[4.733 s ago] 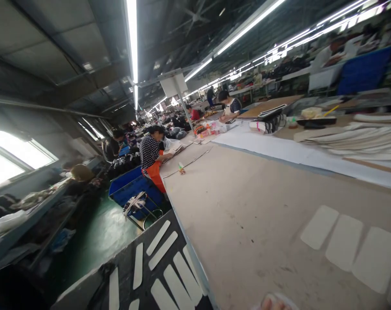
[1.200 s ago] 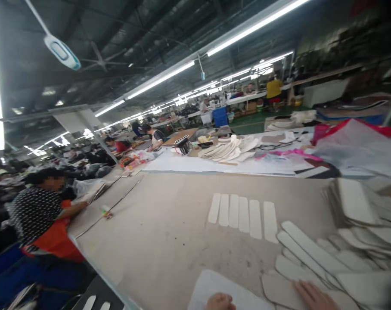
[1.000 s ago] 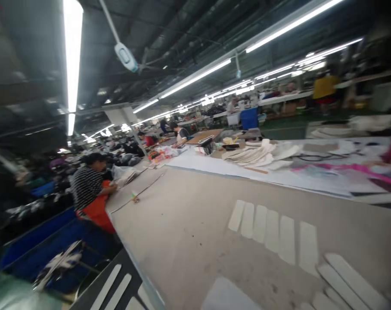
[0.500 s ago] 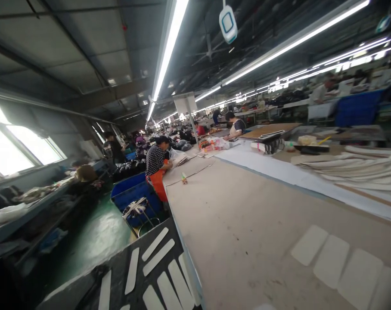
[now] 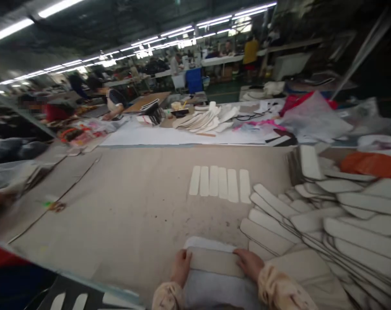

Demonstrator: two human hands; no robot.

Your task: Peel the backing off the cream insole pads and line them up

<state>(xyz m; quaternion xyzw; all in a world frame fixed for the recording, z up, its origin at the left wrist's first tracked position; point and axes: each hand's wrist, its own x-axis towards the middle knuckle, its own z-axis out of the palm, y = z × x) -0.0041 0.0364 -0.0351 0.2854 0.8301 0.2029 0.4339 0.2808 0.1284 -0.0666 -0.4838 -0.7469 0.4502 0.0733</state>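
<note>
Near the table's front edge, a flat grey-beige fabric strip [image 5: 216, 261] lies crosswise between my two hands. My left hand [image 5: 181, 266] pinches its left end, thumb and fingers closed on the edge. At the other end, my right hand [image 5: 251, 263] grips the strip with the fingers bent over it. Just beyond the strip, a whitish piece with a rounded edge [image 5: 211, 243] shows; how far it runs underneath is hidden. Farther up the table several pale strips with rounded corners [image 5: 223, 184] lie side by side in a row.
A large heap of pale, dark-edged panels [image 5: 311, 215] spreads over the table's right side. Orange cloth [image 5: 371, 165] and clear plastic bags [image 5: 314, 116] lie behind it. A stack of pale fabric [image 5: 208, 118] sits across the table. Scissors [image 5: 56, 206] lie left, near a co-worker's arm.
The view has swung right and down. Both my hands, out of sight before, now show at the front edge with the strip between them. The panel heap has come into view.
</note>
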